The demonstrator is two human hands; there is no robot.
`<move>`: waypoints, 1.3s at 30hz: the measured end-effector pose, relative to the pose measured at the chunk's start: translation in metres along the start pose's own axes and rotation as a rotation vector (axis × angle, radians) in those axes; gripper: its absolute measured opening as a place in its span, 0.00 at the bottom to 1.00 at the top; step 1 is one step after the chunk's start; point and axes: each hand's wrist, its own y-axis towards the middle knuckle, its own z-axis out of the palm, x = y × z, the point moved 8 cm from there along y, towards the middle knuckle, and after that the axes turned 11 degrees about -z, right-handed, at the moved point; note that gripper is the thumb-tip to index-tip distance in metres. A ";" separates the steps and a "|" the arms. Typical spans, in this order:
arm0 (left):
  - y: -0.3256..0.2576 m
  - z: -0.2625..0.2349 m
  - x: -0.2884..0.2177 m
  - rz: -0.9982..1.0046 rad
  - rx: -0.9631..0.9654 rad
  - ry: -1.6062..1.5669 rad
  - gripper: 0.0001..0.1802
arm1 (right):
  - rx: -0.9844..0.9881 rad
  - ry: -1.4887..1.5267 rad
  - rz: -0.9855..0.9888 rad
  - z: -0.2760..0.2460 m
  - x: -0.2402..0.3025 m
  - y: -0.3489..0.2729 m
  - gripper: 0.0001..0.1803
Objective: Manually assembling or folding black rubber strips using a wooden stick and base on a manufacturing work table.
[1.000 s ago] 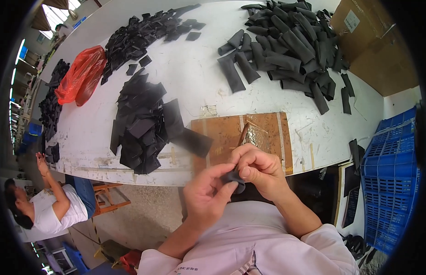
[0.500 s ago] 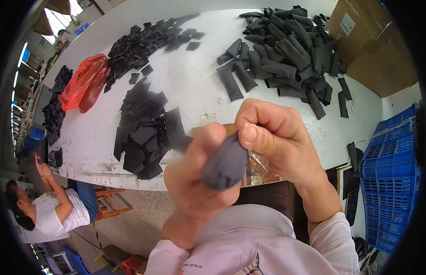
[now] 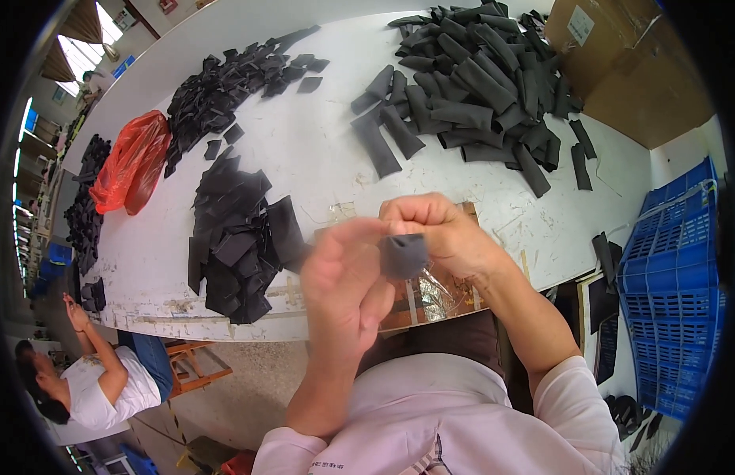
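A short dark grey fabric tube (image 3: 405, 256) hangs in front of me over the table's near edge, its end turned toward me. My right hand (image 3: 442, 236) is closed on its far side, pinching it between thumb and curled fingers. Beside it, my left hand (image 3: 339, 277) is smeared by motion; its upper fingers reach to the tube's top left, and whether they grip it is unclear. Under the hands lies a brown board (image 3: 399, 318) with shiny clear tape (image 3: 436, 299) on it.
Flat dark fabric pieces (image 3: 237, 245) lie heaped left of my hands, with another heap (image 3: 217, 91) behind. Rolled dark tubes (image 3: 478, 79) are piled far right by a cardboard box (image 3: 621, 71). A red plastic bag (image 3: 134, 162), blue crates (image 3: 672, 293) and a seated person (image 3: 106, 372) flank the table.
My left hand has loosened from around the tube and shifted to its left side. The tube has turned and moved slightly up and right, still in my right hand. The view has shifted slightly.
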 end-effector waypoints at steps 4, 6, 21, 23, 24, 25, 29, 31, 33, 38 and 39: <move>0.008 -0.033 0.020 -0.103 0.061 -0.195 0.12 | -0.090 0.018 0.013 -0.004 -0.022 -0.008 0.13; 0.014 -0.029 0.023 -0.274 0.129 -0.544 0.13 | -0.111 -0.026 0.019 -0.004 -0.014 -0.004 0.14; 0.009 -0.007 0.019 -0.470 0.357 -0.921 0.15 | -0.059 -0.173 -0.013 0.013 0.012 0.004 0.15; 0.011 -0.011 0.025 -0.451 0.318 -0.970 0.16 | -0.038 -0.259 0.025 0.014 0.019 0.010 0.16; 0.012 -0.016 0.030 -0.432 0.282 -1.017 0.17 | -0.036 -0.256 0.027 0.007 0.006 0.007 0.16; 0.016 -0.027 0.040 -0.423 0.230 -0.977 0.15 | -0.066 -0.111 0.071 -0.003 -0.015 0.002 0.16; 0.008 -0.037 0.045 -0.279 0.098 -0.301 0.18 | -0.135 0.016 0.043 -0.012 -0.026 -0.011 0.16; 0.004 -0.031 0.025 -0.138 0.005 0.020 0.20 | -0.109 -0.023 0.025 -0.016 -0.030 -0.010 0.16; 0.000 -0.015 0.001 0.082 -0.065 0.436 0.19 | -0.088 -0.066 0.004 -0.017 -0.025 -0.008 0.16; -0.014 0.008 -0.042 0.670 -0.084 1.106 0.06 | -0.199 -0.786 -0.384 -0.007 0.043 -0.013 0.16; -0.014 0.008 -0.043 0.578 -0.057 0.908 0.06 | -0.133 -0.956 -0.603 0.009 0.061 -0.016 0.17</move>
